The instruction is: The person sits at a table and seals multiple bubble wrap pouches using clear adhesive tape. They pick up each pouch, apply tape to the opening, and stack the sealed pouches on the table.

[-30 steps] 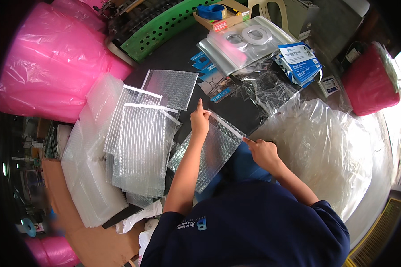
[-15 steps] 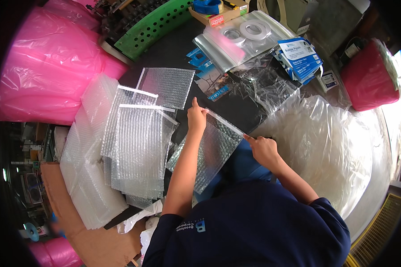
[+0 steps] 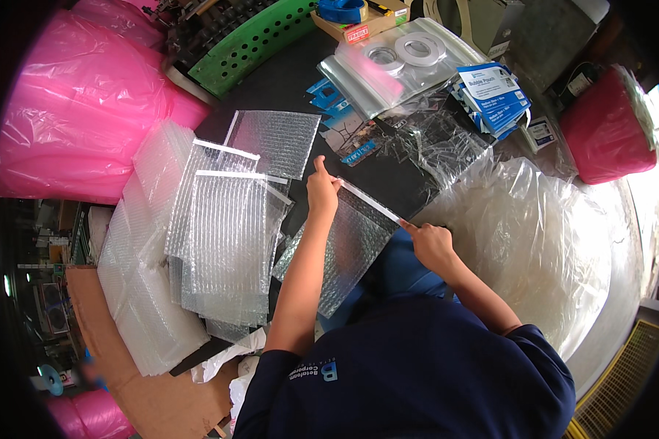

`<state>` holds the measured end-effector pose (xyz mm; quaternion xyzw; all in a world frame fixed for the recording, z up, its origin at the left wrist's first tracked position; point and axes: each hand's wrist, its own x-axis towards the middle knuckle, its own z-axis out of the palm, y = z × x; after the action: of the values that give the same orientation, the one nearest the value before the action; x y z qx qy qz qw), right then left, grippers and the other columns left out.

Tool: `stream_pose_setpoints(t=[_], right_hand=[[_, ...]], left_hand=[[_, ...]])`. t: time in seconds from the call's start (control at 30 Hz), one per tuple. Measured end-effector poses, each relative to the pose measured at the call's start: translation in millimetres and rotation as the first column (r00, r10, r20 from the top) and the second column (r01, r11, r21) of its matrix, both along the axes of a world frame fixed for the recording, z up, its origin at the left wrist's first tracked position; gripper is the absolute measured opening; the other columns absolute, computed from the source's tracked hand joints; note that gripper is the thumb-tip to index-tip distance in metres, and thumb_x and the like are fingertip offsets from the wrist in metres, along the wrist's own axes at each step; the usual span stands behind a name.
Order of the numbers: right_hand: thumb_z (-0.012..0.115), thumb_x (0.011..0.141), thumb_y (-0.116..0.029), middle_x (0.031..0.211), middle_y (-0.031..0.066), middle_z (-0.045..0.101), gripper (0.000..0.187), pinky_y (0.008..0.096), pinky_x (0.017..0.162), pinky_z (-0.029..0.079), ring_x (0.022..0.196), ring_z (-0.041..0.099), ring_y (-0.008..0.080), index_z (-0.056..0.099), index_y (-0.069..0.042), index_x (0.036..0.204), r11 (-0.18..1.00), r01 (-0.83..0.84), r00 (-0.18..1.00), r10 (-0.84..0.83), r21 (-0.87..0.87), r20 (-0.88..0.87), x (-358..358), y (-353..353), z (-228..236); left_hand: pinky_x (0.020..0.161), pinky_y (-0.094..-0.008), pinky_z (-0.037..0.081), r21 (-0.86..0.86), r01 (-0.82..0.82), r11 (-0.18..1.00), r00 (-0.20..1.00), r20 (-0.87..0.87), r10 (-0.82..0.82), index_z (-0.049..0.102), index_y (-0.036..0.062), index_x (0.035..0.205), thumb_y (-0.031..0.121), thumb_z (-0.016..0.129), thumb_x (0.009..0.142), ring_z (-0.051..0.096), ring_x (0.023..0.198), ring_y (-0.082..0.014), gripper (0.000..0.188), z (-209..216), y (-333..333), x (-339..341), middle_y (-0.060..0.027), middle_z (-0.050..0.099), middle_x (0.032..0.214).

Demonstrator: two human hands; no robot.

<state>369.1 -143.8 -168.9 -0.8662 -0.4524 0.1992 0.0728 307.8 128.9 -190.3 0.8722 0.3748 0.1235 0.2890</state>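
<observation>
A clear bubble-wrap pouch point(image 3: 348, 252) lies slantwise before me, partly over the black table's edge, with a white adhesive strip point(image 3: 371, 201) along its far edge. At the strip's left end, my left hand point(image 3: 322, 192) is closed on the pouch's corner, its index finger pointing away. My right hand point(image 3: 430, 243) is closed at the strip's right end, fingertips on the pouch's other corner. Left of my left forearm lies an overlapping stack of bubble pouches point(image 3: 227, 234), also with white strips. Another pouch point(image 3: 274, 143) lies behind that stack.
Bubble-wrap sheets point(image 3: 143, 278) and a big pink plastic bag point(image 3: 80, 110) stand left. Tape rolls point(image 3: 419, 48) sit on clear film at the back, near blue-and-white printed cards point(image 3: 494, 95). A large clear plastic bag point(image 3: 534, 249) bulges at right. A green perforated crate point(image 3: 252, 47) stands behind.
Both hands hold nearly the same places. The strip's edge of the pouch seems to have tilted slightly between them; the stack has not moved.
</observation>
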Motion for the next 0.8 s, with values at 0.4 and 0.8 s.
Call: stream_pose_setpoints(t=[0.4, 0.8], right_hand=[[0.051, 0.079, -0.007, 0.074, 0.0101, 0.065, 0.057, 0.0372, 0.055, 0.050, 0.065, 0.066, 0.0263, 0.052, -0.023, 0.134, 0.995, -0.051, 0.999, 0.050, -0.081, -0.005, 6.0, 10.7, 3.3], [0.062, 0.082, -0.026, 0.088, 0.0117, 0.069, 0.032, 0.0395, 0.068, 0.054, 0.080, 0.067, 0.0301, 0.067, -0.034, 0.112, 0.997, -0.022, 0.994, 0.030, 0.074, -0.102, 51.4, 31.4, 38.3]], left_hand=[[0.107, -0.0585, 0.022, 0.275, 0.135, 0.952, 0.978, -0.189, -0.084, 0.023, -0.0082, 0.141, 0.047, 0.064, 0.081, 0.023, 0.137, -0.0377, 0.091, -36.6, -79.6, -12.4, -0.0236, 0.023, 0.147], [0.104, -0.0633, 0.020, 0.501, -0.071, 0.863, 0.980, -0.125, 0.153, 0.019, -0.0028, 0.146, 0.084, 0.052, 0.057, 0.024, 0.136, -0.0397, 0.129, -9.6, -69.5, -8.5, -0.0243, 0.015, 0.151]])
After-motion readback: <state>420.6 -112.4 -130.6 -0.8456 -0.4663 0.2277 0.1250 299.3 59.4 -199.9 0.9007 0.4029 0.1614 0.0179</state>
